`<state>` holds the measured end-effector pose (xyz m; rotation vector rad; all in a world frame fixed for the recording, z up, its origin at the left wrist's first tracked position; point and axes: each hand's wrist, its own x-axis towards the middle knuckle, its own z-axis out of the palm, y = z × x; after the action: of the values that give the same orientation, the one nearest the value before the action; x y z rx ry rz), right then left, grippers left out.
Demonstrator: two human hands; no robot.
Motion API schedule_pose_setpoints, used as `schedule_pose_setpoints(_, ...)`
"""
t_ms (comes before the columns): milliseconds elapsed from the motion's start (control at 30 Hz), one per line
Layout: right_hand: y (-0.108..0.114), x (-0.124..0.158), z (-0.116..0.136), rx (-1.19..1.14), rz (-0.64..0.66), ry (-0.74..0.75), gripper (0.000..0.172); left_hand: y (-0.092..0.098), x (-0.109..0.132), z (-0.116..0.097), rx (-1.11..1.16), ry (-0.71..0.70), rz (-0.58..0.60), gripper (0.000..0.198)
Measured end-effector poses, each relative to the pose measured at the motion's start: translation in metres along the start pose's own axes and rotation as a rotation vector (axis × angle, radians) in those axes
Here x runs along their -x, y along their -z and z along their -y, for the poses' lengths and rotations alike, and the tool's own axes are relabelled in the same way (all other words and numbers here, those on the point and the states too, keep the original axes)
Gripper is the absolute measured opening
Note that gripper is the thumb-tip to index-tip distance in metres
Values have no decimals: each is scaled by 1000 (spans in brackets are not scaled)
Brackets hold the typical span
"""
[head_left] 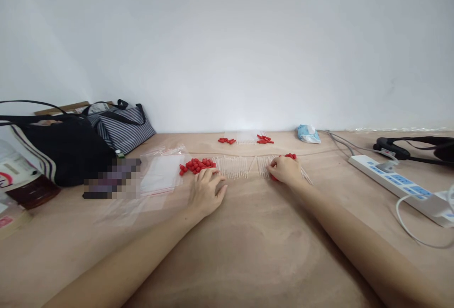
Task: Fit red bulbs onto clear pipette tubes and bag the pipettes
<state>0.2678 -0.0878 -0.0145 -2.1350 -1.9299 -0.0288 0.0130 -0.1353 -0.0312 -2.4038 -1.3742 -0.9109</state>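
Observation:
My left hand (206,189) rests on the wooden table (248,251) with its fingers curled, right beside a heap of small red caps (196,165). A row of thin clear tubes (234,166) lies between my hands. My right hand (285,170) is closed over the right end of that row, with a few red caps (291,156) just behind it; what its fingers pinch is hidden. Farther back lie two smaller groups of red caps (227,140) (264,139) around more clear tubes (246,136).
Clear zip bags (159,175) lie left of the caps. A black bag (60,149) and a striped bag (120,126) stand at the left. A blue-white packet (308,134), a white power strip (400,184) with cables and a black headset (411,147) are at the right.

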Motion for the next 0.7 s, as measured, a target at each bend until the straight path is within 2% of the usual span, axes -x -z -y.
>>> schedule_pose_setpoints(100,1,-5,12,52,81,-70,23,-1,-11,9,-87,74,-7,10)
schedule_pose_setpoints(233,4,-12,18,43,168,-127,20,3,-35,27,-191,322,3,15)
schedule_pose_setpoints(300,5,-15,20,35,186,-141,21,4,-46,35,-183,382,54,18)
schedule_pose_setpoints(500,4,-18,23,18,205,-147,22,0,-62,41,-183,378,240,20)
schedule_pose_setpoints(700,0,-17,26,-11,215,-164,23,-8,-65,40,-233,409,277,23)
